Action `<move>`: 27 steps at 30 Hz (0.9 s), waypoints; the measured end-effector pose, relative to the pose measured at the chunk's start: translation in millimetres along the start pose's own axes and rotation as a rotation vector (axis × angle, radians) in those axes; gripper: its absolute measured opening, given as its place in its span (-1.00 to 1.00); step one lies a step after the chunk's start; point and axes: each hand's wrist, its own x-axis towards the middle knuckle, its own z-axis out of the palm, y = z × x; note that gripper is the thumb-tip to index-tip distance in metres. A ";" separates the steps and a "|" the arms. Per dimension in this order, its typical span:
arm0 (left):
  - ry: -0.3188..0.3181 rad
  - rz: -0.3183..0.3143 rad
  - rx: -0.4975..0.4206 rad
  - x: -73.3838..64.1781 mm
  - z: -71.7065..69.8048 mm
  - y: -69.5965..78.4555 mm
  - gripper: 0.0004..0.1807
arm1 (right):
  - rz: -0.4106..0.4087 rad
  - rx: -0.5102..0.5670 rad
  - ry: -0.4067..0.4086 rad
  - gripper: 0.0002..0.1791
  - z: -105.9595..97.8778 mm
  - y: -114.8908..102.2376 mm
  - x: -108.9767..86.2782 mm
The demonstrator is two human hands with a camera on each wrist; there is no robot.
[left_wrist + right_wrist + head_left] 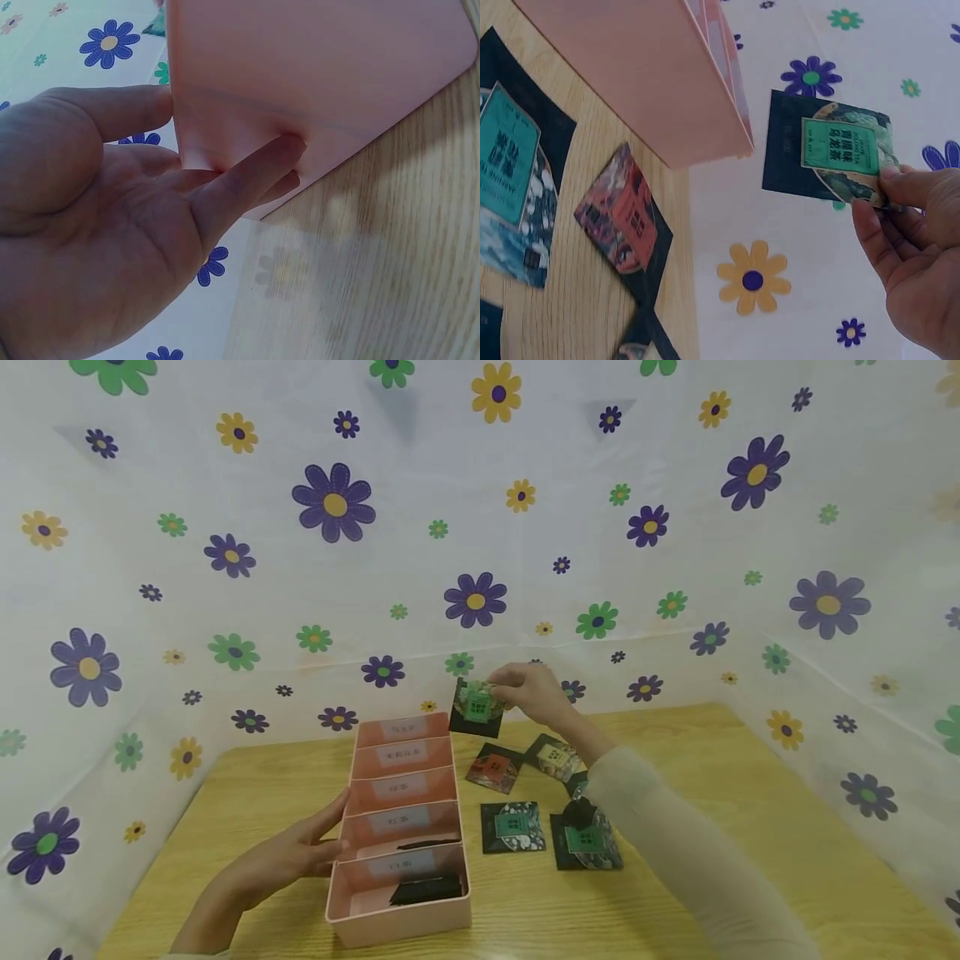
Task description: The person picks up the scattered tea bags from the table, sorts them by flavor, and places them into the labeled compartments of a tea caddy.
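Observation:
My right hand (534, 695) pinches a dark tea bag sachet (829, 146) with a green label at one edge, between thumb and fingers. That sachet is raised beside the far end of a pink divided box (401, 928), apart from it. My left hand (142, 202) touches the box's left side with its extended fingers, the thumb against an edge. Dark sachets (427, 888) lie in the nearest compartment, and another dark sachet (427, 843) shows in the one behind it. The three farther compartments show only their labelled walls; their floors are hidden.
Right of the box lie a red-labelled sachet (495, 768), a yellow-labelled sachet (555, 757), a green-labelled sachet (513, 827) and another green-labelled sachet (589, 843). My right sleeve partly covers the pile. Flower-print cloth (420, 577) surrounds the wooden table (255, 793).

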 end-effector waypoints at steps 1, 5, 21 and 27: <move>0.000 -0.005 0.000 0.2 0.1 0.3 -0.14 | -0.020 -0.005 0.020 -0.75 3.8 -2.2 1.9; 0.003 -0.012 0.012 0.3 0.5 1.1 -0.14 | -0.081 0.017 0.118 -0.79 21.4 -11.8 8.3; 0.013 -0.045 0.011 -0.1 3.2 1.3 -0.12 | -0.249 -0.019 0.208 -0.93 94.0 -13.6 6.3; 0.021 -0.051 0.014 0.0 3.3 3.1 -0.13 | -0.224 -0.057 0.114 -0.89 100.2 -11.5 -3.5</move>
